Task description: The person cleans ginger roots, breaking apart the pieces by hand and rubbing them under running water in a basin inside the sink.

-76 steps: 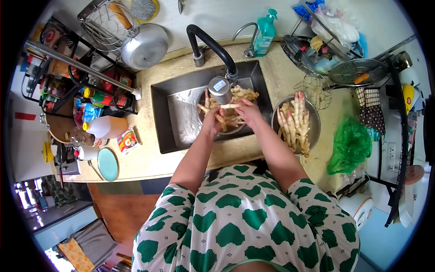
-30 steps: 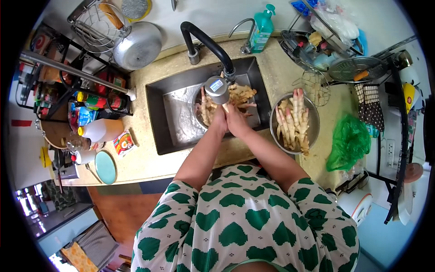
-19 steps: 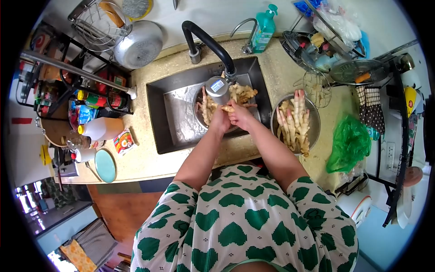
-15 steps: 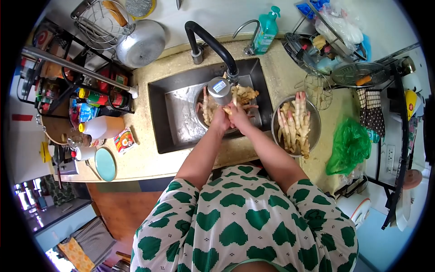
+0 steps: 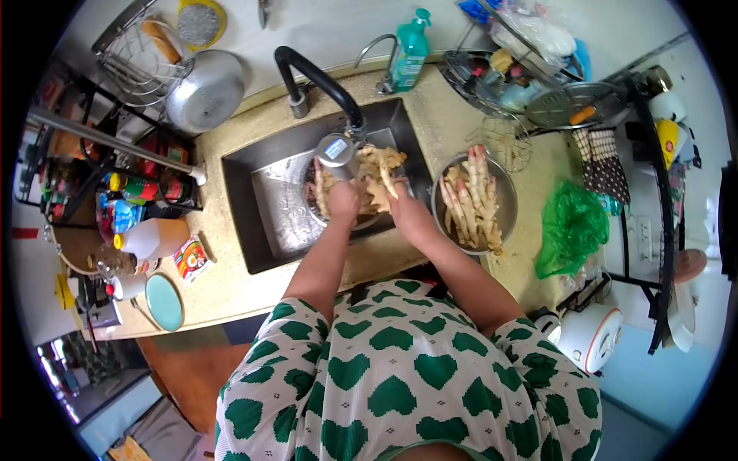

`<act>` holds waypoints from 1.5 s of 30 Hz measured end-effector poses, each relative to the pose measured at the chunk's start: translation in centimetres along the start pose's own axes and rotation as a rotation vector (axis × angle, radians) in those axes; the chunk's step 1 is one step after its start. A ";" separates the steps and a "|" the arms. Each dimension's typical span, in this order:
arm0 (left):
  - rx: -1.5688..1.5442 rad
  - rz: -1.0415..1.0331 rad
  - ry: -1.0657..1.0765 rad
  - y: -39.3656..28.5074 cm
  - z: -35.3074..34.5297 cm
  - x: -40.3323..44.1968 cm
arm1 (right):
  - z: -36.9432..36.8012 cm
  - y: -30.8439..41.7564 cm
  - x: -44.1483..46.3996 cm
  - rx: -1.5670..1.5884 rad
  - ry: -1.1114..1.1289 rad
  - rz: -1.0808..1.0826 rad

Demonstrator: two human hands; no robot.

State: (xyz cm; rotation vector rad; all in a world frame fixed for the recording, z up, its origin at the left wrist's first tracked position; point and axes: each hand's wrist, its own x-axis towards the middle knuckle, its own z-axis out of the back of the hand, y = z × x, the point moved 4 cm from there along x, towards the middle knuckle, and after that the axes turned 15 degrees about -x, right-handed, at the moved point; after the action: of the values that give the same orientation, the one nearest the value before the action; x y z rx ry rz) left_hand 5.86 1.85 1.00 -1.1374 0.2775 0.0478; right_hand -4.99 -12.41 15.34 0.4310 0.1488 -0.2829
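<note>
A metal basin (image 5: 311,209) of knobbly ginger (image 5: 396,157) stands in the dark sink (image 5: 241,192). Under the black tap's wide cylindrical head (image 5: 337,154), my left hand (image 5: 346,201) reaches into the basin, its fingers hidden by the head. To the right of it, my right hand (image 5: 410,213) is closed around the lower end of a long pale ginger piece (image 5: 386,175), which points up and away from me. Just right of the sink, a metal bowl (image 5: 513,211) holds several ginger stalks (image 5: 478,192) with pink tips.
A green plastic bag (image 5: 573,230) lies right of the bowl, and a wire rack (image 5: 503,146) sits behind it. A soap bottle (image 5: 410,52) stands behind the sink. On the left are a jug (image 5: 155,240), a noodle packet (image 5: 191,258) and a teal oval lid or dish (image 5: 164,303).
My hands were together at one ginger piece beneath the tap head; now they are apart, the right holding a piece farther right. The whole view has shifted, with the scene sliding left.
</note>
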 end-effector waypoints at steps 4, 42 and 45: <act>0.162 0.097 -0.086 0.2 2.2 0.1 | 6.5 -3.3 -4.0 -0.115 -0.101 -0.158; -0.985 0.772 0.102 10.0 3.8 -3.3 | -12.2 -1.7 5.6 0.332 0.644 -0.168; -1.121 0.803 0.216 4.9 1.3 -4.3 | -9.9 -2.4 2.9 0.543 0.701 -0.234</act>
State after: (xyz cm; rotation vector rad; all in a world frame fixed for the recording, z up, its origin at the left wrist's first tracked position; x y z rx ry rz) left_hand 1.11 5.49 -1.83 -2.0691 0.9633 0.8840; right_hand -3.76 -10.90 4.89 1.0478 0.8240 -0.3941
